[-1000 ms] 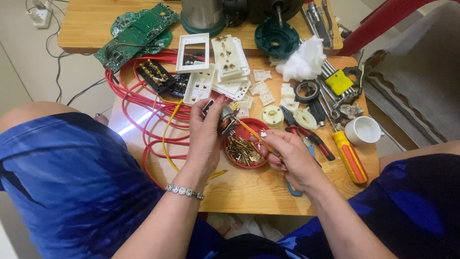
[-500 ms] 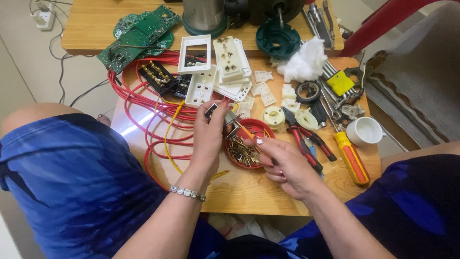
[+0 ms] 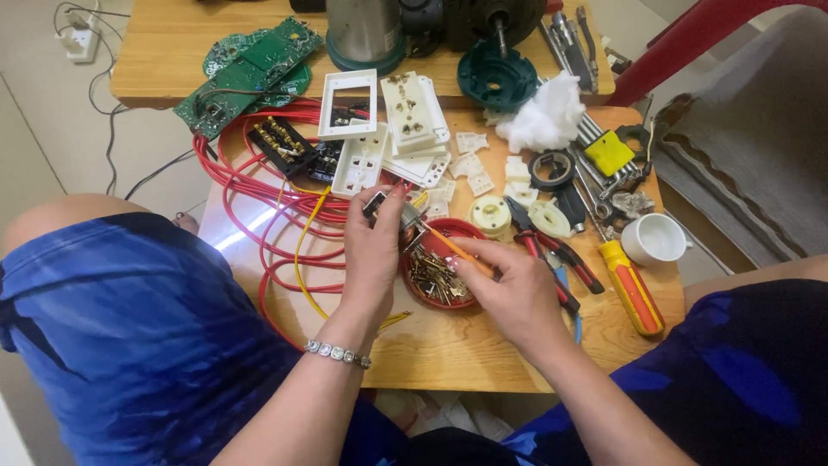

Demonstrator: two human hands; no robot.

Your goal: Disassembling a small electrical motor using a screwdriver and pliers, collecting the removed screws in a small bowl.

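Observation:
My left hand [image 3: 373, 255] pinches a small dark metal socket part [image 3: 378, 204] above the left rim of a red bowl [image 3: 431, 302] that holds several brass screws and contacts. My right hand [image 3: 511, 289] grips a thin orange-handled screwdriver [image 3: 448, 244], its tip pointed up-left into that part. Both hands hover over the small wooden table [image 3: 448, 354]. A beaded bracelet sits on my left wrist.
Red cable coils [image 3: 259, 216] lie left. White socket plates [image 3: 412, 116], green circuit boards [image 3: 250, 73], a black terminal block [image 3: 280, 145], white wadding [image 3: 543, 116], pliers [image 3: 561, 255], an orange screwdriver [image 3: 631, 289], a white cup [image 3: 654, 239] and hex keys crowd the table.
Both hands stay together over the red bowl. The screwdriver's handle has shifted slightly in my right hand, still against the small part.

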